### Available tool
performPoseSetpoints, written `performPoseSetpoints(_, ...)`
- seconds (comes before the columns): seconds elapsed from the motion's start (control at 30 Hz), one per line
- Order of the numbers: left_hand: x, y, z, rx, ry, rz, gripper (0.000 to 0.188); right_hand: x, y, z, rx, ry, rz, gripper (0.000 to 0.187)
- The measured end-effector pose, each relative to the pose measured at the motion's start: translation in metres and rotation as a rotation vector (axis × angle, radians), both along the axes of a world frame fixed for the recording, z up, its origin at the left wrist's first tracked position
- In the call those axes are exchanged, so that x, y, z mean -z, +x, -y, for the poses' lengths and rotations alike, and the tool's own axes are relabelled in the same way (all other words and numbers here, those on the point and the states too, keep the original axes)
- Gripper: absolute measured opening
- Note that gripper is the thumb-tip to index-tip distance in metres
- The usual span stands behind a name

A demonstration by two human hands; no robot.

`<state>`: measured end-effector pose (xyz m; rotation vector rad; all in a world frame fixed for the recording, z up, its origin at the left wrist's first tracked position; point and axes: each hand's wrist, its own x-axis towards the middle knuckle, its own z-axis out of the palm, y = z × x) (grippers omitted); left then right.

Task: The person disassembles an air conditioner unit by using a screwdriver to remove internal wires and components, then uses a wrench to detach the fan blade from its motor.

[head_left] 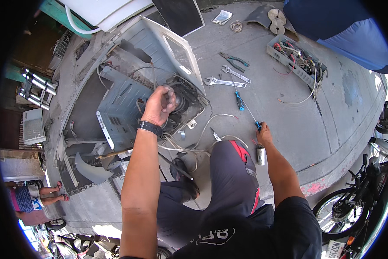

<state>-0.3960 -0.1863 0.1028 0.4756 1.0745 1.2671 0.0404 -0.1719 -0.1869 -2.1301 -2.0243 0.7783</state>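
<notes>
An opened metal appliance casing (120,97) stands at the left, with a round dark motor or compressor (182,100) and pipes inside. Over its interior, my left hand (160,103) has its fingers curled in; whatever they hold, if anything, is hidden. My right hand (264,133) is closed around the blue-and-black handle of a screwdriver (251,114), low over the pavement, its shaft pointing away from me. Beneath that hand is a silver cylindrical capacitor (261,156). Pale cables (183,150) run from the casing toward my knee.
Farther out lie another blue screwdriver (239,100), two adjustable wrenches (225,82) and pliers (234,61). A grey basket (300,77) holds wires and parts. A person in blue (345,34) is at the far right. A motorcycle (358,198) stands at the right.
</notes>
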Motion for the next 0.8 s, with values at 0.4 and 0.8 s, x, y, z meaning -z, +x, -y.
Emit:
performPoseSetpoints(0.4, 0.123, 0.219, 0.008, 0.758, 0.198, -1.645, 0.024, -0.143, -0.118, 0.025, 0.606, -0.923, -1.894, 0.043)
performPoseSetpoints(0.8, -0.018, 0.148, 0.055, 0.655, 0.405, -1.584, 0.040, 0.009, -0.039, -0.053, 0.097, -0.198, -0.443, 0.019)
